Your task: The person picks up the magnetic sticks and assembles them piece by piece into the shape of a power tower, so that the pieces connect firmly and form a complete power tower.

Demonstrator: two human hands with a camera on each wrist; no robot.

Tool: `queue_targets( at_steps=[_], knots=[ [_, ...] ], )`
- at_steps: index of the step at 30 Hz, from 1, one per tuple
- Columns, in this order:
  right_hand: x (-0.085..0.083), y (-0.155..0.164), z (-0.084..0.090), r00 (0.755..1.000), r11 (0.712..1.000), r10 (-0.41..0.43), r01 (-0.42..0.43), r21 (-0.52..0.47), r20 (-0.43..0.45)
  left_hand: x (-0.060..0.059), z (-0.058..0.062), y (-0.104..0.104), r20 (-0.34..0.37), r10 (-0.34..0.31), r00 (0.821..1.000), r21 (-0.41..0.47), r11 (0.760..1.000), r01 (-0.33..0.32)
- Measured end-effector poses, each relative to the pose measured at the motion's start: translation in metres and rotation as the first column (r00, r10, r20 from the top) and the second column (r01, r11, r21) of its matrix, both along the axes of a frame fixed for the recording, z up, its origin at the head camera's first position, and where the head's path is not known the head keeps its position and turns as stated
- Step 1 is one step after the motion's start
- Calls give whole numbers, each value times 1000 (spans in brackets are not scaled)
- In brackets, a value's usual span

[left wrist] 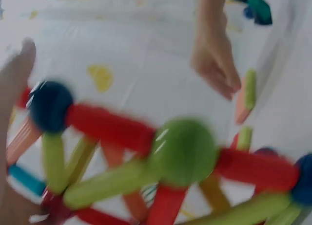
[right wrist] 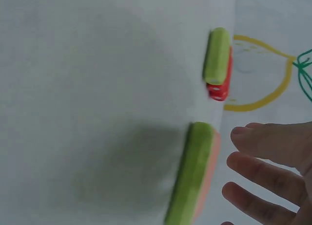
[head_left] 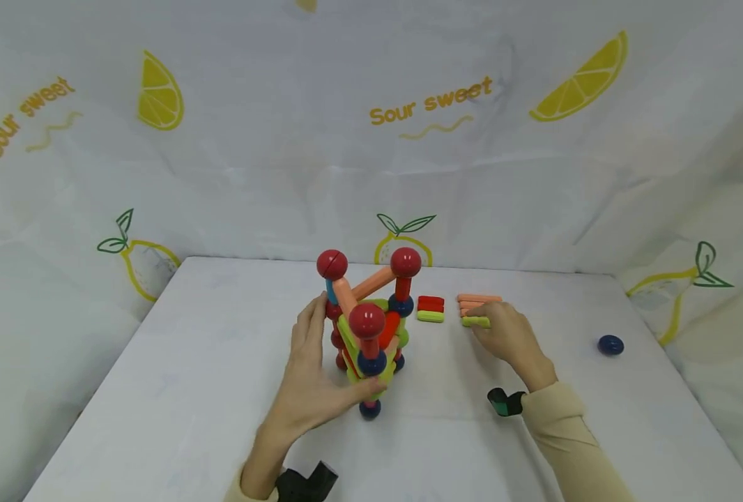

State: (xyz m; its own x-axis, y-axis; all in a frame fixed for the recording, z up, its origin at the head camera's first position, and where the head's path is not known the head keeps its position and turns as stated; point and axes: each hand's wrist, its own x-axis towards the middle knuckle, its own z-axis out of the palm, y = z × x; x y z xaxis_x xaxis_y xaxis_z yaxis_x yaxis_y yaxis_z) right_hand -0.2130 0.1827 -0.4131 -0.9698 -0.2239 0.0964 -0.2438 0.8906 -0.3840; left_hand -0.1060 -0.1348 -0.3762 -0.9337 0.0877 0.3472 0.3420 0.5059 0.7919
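A tower of coloured magnetic sticks and balls (head_left: 367, 321) stands on the table, with three red balls at its top. My left hand (head_left: 321, 383) holds it from the left side, the thumb across its front and the fingers along its far left. Up close in the left wrist view, a green ball (left wrist: 183, 152) joins red and light green sticks. My right hand (head_left: 506, 338) is at a row of orange sticks (head_left: 479, 298) with a light green stick (head_left: 475, 322) at its near side. In the right wrist view its fingers (right wrist: 263, 174) are spread, with nothing between them.
Left of that row lies a smaller group of red sticks (head_left: 431, 304) and a light green stick (head_left: 431, 316). A dark blue ball (head_left: 610, 345) rests toward the table's right edge. A white lemon-print cloth (head_left: 271, 174) hangs behind the table (head_left: 177, 390).
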Motion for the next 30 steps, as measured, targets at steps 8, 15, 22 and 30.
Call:
queue_targets(
  at_steps=[8, 15, 22, 30],
  knots=[
    [0, 4, -22, 1000, 997, 23, -22, 72, -15, -3, -3, 13, -181, 58, 982, 19, 998, -55],
    [0, 5, -25, 999, 999, 34, -36, 41, 32, -7, -6, -2, -215, -244, 946, 32, 966, 256],
    [14, -8, 34, 988, 970, 25, -61, -234, -152, -9, -11, -6, -229, -405, 885, 59, 902, 428],
    [66, -47, 152, 851, 549, 14, -446, -707, -526, -8, -11, -2, -204, -400, 893, 75, 903, 422]
  ],
)
